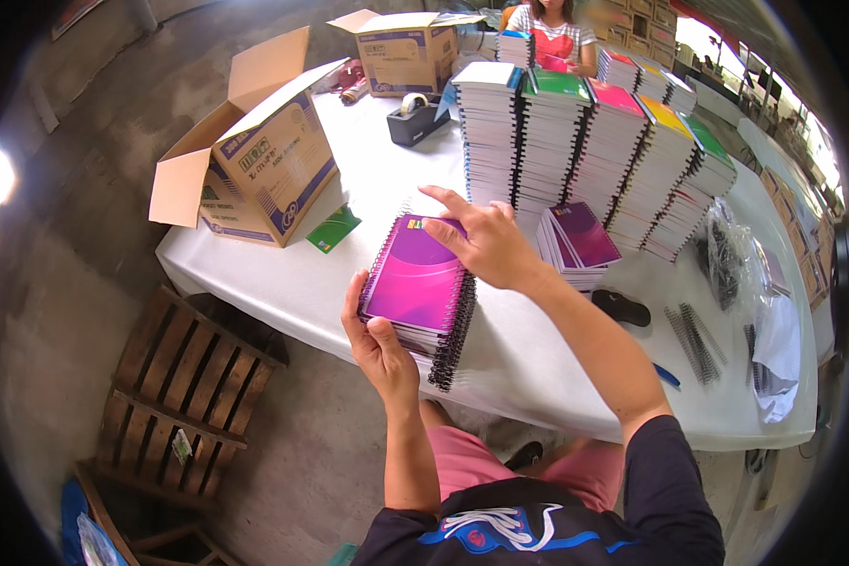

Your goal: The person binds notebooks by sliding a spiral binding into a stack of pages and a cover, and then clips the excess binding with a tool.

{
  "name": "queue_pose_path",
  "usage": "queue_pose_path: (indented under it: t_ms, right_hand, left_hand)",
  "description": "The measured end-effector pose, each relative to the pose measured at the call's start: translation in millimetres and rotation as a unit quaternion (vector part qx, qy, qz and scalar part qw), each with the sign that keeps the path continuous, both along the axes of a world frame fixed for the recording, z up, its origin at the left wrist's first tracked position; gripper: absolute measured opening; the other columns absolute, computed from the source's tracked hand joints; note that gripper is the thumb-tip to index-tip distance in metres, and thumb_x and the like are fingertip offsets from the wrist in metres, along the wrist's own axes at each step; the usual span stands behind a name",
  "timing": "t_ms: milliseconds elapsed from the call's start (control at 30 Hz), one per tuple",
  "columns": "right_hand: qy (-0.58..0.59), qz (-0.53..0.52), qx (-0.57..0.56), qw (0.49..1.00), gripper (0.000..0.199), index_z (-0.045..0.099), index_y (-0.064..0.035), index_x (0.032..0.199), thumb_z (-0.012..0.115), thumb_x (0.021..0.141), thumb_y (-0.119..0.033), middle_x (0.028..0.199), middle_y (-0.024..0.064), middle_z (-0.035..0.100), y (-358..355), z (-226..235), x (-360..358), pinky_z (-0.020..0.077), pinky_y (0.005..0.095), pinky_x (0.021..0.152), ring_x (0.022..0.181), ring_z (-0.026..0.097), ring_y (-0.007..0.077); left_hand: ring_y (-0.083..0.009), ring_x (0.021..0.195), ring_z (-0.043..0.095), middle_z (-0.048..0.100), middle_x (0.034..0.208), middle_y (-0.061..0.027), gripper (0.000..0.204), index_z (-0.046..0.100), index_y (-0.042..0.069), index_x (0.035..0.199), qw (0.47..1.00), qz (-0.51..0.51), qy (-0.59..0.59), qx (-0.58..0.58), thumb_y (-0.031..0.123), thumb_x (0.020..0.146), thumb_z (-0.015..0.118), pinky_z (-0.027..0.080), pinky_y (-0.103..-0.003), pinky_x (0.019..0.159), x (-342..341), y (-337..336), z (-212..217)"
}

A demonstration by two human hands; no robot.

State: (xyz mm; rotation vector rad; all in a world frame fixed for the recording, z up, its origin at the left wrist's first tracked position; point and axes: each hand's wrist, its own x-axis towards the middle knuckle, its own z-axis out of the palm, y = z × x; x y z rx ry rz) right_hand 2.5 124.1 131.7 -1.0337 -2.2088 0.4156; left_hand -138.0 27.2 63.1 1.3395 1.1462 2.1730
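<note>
A stack of purple spiral notebooks (410, 283) lies at the table's near edge, with black wire coils along both its left and right sides. My left hand (379, 354) grips the stack's near left corner, fingers up along the left side and thumb at the near edge. Over the far right corner reaches my right hand (489, 241), index finger and thumb stretched apart, the thumb by the top cover. Its other fingers are partly hidden. To the right sits a smaller pile of purple notebooks (585, 236).
Tall stacks of spiral notebooks (552, 132) rise at the far right. Open cardboard boxes (274, 160) and a tape dispenser (415, 121) stand farther back. A green card (334, 229) lies left; loose black coils (693, 341) lie right. Across the table is another person (557, 38).
</note>
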Motion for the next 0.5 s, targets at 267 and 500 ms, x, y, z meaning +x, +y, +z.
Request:
queue_pose_path:
  t_ms: [267, 500]
  right_hand:
    - [0.094, -0.113, 0.063, 0.987, 0.051, 0.049, -0.018, 0.13, 0.041, 0.094, -0.052, 0.12, 0.0097, 0.06, -1, -5, 15, 0.0245, 0.0649, 0.097, 0.106, 0.061, 0.0277]
    - [-0.07, -0.426, -0.123, 0.894, 0.059, 0.061, -0.0106, 0.117, 0.066, 0.076, -0.053, 0.101, 0.0164, 0.066, 26, -80, 218, 0.0473, 0.0466, 0.084, 0.097, 0.063, 0.0312]
  left_hand:
    - [-0.0252, 0.124, 0.044, 0.043, 0.134, -0.0171, 0.078, 0.029, 0.001, 0.139, 0.997, 0.054, 0.031, 0.035, 0.061, 0.091, 0.036, 0.035, -0.039, 0.102, -5, 3, -7]
    - [-0.0279, 0.122, 0.046, 0.05, 0.128, -0.0159, 0.053, 0.031, 0.003, 0.135, 0.968, 0.226, -0.029, 0.102, 0.042, 0.1, 0.025, 0.037, -0.043, 0.102, -2, -46, 41]
